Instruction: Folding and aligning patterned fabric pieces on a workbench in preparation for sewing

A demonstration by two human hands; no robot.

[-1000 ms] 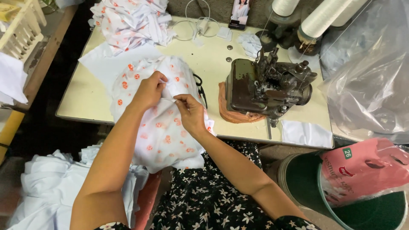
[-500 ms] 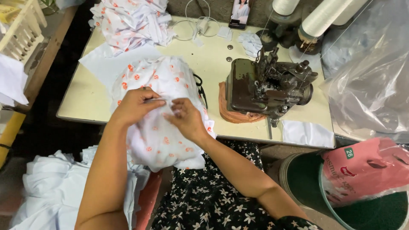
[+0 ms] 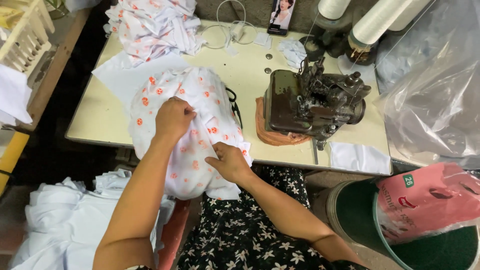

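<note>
Cotton under the fingertips: soft white print with orange motifs, bunched, likely to slip if gripped loosely.
Left fingers: curled down into the printed garment [image 3: 187,135], knuckles up, pinching a fold near the top of the bundle.
Left hand [image 3: 172,119]: resting on the crown of the heap, forearm reaching up from the lower left.
Right fingers: narrow, thumb and forefinger closed on the cloth edge near the table's front (exact layer count cannot be told).
Right hand [image 3: 230,162]: lower on the bundle, just over the front edge, wrist angled in from the right.
Garment position: draped over the front of the cream table [image 3: 100,117], lower part hanging off toward the lap.
Doing it well: better to keep both pinches on the same seam line, draw the cloth taut between the hands, and smooth out folds before any feeding.
Risk: loose layers caught double in a pinch; worth a check by feel.
Beside: dark overlock sewing machine [image 3: 312,102], just right of the garment, apart from both hands.
Farther back: pile of matching printed pieces [image 3: 150,25] at the far left of the table.
Below left: heap of plain white fabric [image 3: 65,220], near the left elbow.
</note>
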